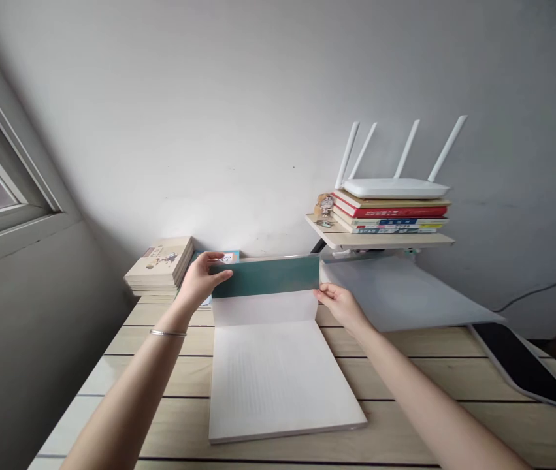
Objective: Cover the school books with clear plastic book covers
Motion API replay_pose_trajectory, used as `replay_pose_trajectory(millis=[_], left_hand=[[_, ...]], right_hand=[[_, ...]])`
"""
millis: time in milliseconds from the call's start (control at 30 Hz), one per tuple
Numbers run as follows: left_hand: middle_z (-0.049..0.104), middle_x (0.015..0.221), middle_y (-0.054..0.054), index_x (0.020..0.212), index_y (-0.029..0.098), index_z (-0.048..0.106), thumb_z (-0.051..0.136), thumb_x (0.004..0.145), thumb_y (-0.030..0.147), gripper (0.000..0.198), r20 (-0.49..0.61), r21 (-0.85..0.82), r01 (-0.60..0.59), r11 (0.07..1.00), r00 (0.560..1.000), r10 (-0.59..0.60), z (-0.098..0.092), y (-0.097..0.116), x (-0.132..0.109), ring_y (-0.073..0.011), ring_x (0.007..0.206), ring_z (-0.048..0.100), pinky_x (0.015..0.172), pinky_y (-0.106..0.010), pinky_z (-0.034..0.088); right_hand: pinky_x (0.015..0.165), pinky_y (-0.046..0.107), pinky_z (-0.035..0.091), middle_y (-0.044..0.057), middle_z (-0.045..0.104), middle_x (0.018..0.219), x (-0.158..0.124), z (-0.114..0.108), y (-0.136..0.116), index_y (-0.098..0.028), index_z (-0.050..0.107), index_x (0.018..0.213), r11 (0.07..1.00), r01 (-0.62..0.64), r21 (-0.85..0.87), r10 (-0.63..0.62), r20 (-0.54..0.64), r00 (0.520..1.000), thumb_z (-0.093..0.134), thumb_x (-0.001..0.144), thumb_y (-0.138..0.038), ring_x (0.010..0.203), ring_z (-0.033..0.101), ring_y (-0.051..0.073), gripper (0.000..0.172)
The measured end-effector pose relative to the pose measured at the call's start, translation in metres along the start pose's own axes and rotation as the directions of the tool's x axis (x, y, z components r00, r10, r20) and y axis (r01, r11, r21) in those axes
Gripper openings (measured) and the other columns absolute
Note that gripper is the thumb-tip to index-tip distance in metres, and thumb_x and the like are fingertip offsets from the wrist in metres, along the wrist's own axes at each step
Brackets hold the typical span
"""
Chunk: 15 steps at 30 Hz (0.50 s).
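nearest, the open book (282,385) lies on the pale slatted surface (179,424), its text block flat and its near edge towards the person. at the book's far end the cover (265,277) stands raised, with a dark green band above a white part. the left hand (206,279) has a narrow grip on the green band's left end, thumb on the near side; a silver bracelet (167,333) circles that wrist. the right hand (339,302) pinches the cover's right edge between thumb and fingers.

to the right, a black-faced flat object (527,365) with a grey rim lies on the surface, and beyond it a translucent sheet (409,294) spreads near the right hand. farther left sits a book stack (160,261), with a blue-covered book (231,256) beside it, partly hidden by the left hand. at the back right, a small shelf (385,241) carries piled books (395,214), a white router (395,188) on top of them and a little figurine (325,205) alongside. behind everything rises the wall (238,117).
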<state>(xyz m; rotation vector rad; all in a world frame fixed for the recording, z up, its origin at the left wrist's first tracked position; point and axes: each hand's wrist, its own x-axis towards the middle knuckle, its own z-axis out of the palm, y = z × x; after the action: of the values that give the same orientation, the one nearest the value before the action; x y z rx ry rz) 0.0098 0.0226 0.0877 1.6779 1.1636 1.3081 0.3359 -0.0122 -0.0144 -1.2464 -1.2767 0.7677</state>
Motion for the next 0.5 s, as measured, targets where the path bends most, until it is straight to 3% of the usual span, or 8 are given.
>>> replay_pose_trajectory(millis=[100,167,267,367,500], left_hand=[[0.071,0.083,-0.005,0.076,0.019,0.067,0.07,0.06,0.031,0.02,-0.002,0.218,0.011,0.976,1.0,-0.011,0.002,0.013,0.01,-0.0206,0.08,0.064,0.074,-0.031,0.047],[0.072,0.079,-0.004,0.071,0.02,0.067,0.069,0.061,0.032,0.016,-0.016,0.268,0.009,0.963,1.0,-0.004,0.004,0.014,0.012,-0.0206,0.077,0.065,0.072,-0.031,0.047],[0.072,0.076,-0.003,0.07,0.02,0.068,0.069,0.061,0.032,0.015,-0.05,0.273,0.003,0.962,0.999,0.011,0.006,0.011,0.013,-0.0203,0.076,0.065,0.072,-0.03,0.047],[0.072,0.076,-0.003,0.071,0.019,0.069,0.069,0.06,0.033,0.017,-0.075,0.252,0.013,0.968,0.997,0.006,0.005,0.006,0.012,-0.0207,0.077,0.065,0.072,-0.03,0.047],[0.072,0.076,-0.004,0.071,0.019,0.07,0.071,0.059,0.033,0.018,-0.092,0.224,-0.007,0.975,0.995,0.029,0.005,0.002,0.012,-0.0215,0.078,0.065,0.072,-0.03,0.046]], right_hand=[[0.066,0.03,0.045,0.0,0.058,0.063,0.0,-0.004,-0.002,-0.019,0.052,0.067,1.0,-0.011,-0.001,0.011,0.028,1.0,0.069,0.061,-0.059,0.063,0.055,0.016,0.043],[0.07,0.035,0.047,0.005,0.064,0.078,0.001,-0.004,-0.009,-0.019,0.056,0.084,1.0,0.023,-0.018,-0.023,0.008,1.0,0.069,0.06,-0.059,0.072,0.059,0.02,0.048],[0.082,0.042,0.045,0.012,0.061,0.107,0.003,0.002,-0.032,-0.021,0.051,0.114,0.949,0.226,-0.218,-0.253,-0.103,0.962,0.066,0.065,-0.056,0.095,0.058,0.025,0.062],[0.093,0.05,0.036,0.016,0.054,0.117,0.003,0.021,-0.07,-0.021,0.054,0.115,0.726,0.369,-0.58,-0.505,-0.086,0.859,0.06,0.076,-0.05,0.111,0.05,0.03,0.05],[0.097,0.059,0.02,0.02,0.041,0.133,0.004,0.057,-0.125,-0.017,0.061,0.108,0.443,0.286,-0.85,-0.616,-0.057,0.786,0.057,0.083,-0.038,0.128,0.027,0.04,0.033]])
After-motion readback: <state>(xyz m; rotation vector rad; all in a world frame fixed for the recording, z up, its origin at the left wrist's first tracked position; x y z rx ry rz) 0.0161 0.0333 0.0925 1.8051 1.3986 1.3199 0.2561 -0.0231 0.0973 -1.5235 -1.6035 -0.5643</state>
